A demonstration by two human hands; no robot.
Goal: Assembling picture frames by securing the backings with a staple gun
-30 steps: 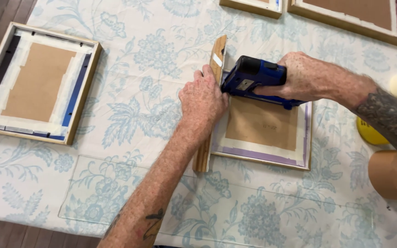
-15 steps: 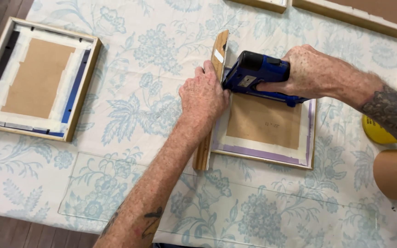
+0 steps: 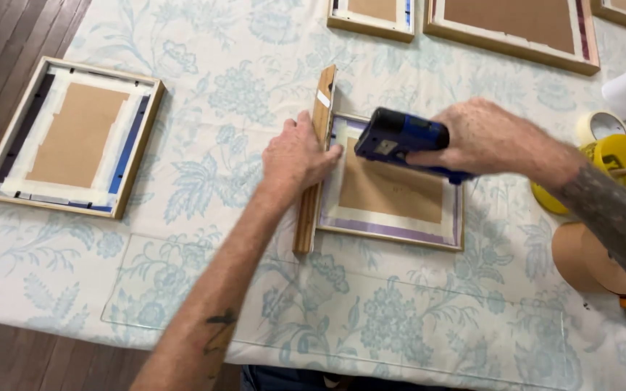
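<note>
Gripping a blue stapler (image 3: 400, 141), the right hand (image 3: 490, 137) works the face-down frame (image 3: 393, 188); left hand (image 3: 295, 156) presses flat.

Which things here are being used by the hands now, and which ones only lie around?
In use:
left hand
wooden strip
right hand
blue tool
middle frame

Lying about:
left frame
yellow tape roll
brown paper roll
upper frames
</note>
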